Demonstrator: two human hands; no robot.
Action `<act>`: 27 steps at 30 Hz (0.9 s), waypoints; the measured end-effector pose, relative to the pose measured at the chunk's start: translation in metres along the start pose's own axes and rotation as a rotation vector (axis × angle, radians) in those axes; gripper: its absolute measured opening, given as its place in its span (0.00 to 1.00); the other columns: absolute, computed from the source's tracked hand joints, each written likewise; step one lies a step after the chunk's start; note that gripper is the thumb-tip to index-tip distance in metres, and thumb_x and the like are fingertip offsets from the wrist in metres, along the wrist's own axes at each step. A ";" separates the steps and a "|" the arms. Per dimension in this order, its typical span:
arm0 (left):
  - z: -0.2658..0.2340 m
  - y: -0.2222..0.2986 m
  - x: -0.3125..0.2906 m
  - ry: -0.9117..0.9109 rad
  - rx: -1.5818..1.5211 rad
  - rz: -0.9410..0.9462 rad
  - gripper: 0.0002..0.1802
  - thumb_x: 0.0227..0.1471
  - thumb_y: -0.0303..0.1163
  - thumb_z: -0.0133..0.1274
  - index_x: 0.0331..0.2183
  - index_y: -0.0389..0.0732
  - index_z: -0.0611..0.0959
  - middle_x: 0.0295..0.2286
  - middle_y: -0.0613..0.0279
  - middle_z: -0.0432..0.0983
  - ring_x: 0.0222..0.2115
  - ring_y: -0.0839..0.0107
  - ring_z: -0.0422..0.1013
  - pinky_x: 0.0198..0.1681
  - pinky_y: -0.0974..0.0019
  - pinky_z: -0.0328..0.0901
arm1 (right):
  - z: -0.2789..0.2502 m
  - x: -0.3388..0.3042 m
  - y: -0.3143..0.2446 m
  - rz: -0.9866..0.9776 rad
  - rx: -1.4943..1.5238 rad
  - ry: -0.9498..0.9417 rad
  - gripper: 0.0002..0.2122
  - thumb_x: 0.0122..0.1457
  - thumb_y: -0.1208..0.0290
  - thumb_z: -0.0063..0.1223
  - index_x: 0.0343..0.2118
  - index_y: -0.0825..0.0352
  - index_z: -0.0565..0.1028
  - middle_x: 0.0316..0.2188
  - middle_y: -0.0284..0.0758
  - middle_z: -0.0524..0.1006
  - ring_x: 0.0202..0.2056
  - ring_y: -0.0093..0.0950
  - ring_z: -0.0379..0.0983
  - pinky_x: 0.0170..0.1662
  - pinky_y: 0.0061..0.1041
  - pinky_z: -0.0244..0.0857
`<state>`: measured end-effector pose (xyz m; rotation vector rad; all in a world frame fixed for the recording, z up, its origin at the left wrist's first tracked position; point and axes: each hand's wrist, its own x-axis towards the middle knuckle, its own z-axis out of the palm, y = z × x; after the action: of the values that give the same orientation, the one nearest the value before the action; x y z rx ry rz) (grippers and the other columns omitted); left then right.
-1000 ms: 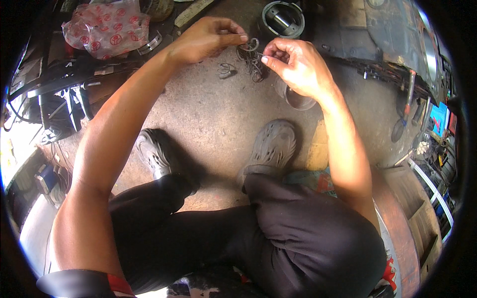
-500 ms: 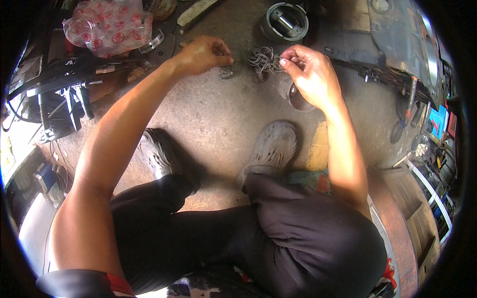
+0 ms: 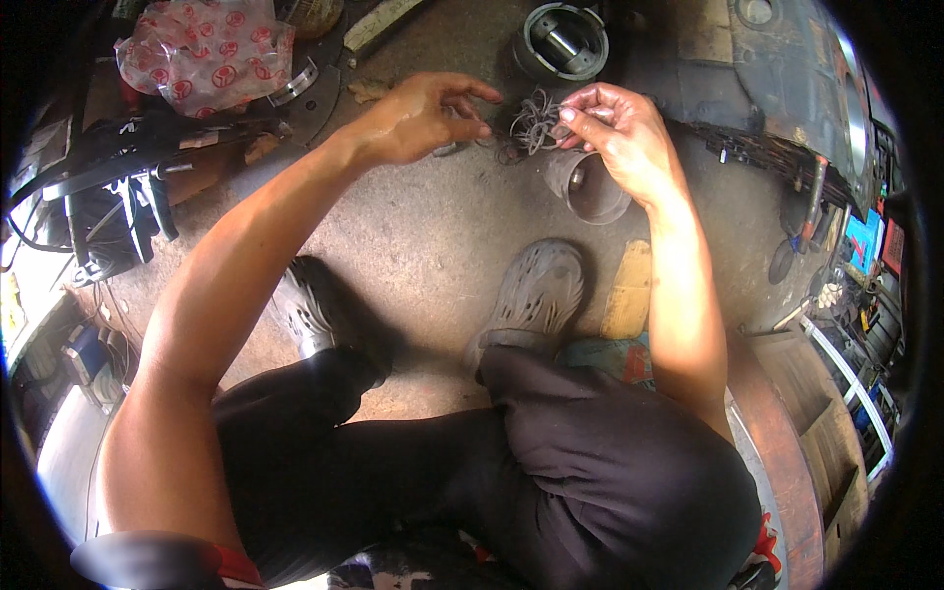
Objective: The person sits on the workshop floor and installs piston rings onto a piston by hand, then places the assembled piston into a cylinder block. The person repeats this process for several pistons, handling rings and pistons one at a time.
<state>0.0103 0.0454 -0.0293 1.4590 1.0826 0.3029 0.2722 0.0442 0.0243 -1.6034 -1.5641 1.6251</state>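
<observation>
Bare concrete floor (image 3: 433, 246) lies open on the near side of the metal cup (image 3: 590, 192). Beyond the cup a piston (image 3: 562, 41) blocks the way; right of it, dark engine parts (image 3: 787, 118), seemingly tightly packed.

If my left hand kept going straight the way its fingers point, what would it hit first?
Most likely the bundle of thin metal rings that the right hand pinches; the left hand points right at it, though depth is unclear.

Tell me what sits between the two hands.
In the head view, a tangled bunch of thin metal rings hangs between them. The right hand pinches it; the left hand reaches in, fingertips just short of it.
</observation>
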 end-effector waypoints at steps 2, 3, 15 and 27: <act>0.004 0.009 0.002 -0.065 -0.092 0.020 0.26 0.54 0.34 0.64 0.53 0.39 0.79 0.33 0.62 0.81 0.35 0.75 0.75 0.41 0.68 0.69 | 0.002 -0.001 -0.003 -0.007 0.031 -0.016 0.05 0.62 0.77 0.56 0.37 0.73 0.77 0.30 0.36 0.81 0.31 0.23 0.78 0.37 0.24 0.73; 0.007 0.013 0.002 -0.078 -0.122 0.033 0.26 0.54 0.33 0.64 0.53 0.39 0.79 0.33 0.63 0.81 0.34 0.76 0.74 0.41 0.70 0.69 | 0.003 -0.001 -0.004 -0.005 0.052 -0.026 0.05 0.62 0.77 0.56 0.37 0.73 0.77 0.30 0.35 0.80 0.31 0.23 0.78 0.37 0.24 0.73; -0.006 0.011 -0.002 -0.047 -0.358 -0.048 0.14 0.55 0.31 0.63 0.43 0.37 0.85 0.32 0.68 0.81 0.26 0.84 0.69 0.27 0.77 0.62 | -0.001 -0.022 -0.016 -0.052 0.079 0.002 0.04 0.63 0.77 0.55 0.38 0.71 0.76 0.29 0.32 0.79 0.31 0.21 0.76 0.37 0.22 0.70; -0.027 0.001 -0.015 -0.141 -0.714 -0.155 0.13 0.54 0.32 0.64 0.41 0.37 0.83 0.31 0.65 0.81 0.17 0.86 0.57 0.20 0.78 0.52 | 0.005 -0.017 -0.017 0.021 0.076 -0.142 0.07 0.61 0.75 0.60 0.40 0.72 0.78 0.30 0.30 0.79 0.30 0.18 0.74 0.35 0.19 0.69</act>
<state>-0.0171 0.0515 -0.0159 0.7438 0.8416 0.4166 0.2661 0.0328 0.0454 -1.4992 -1.5375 1.8226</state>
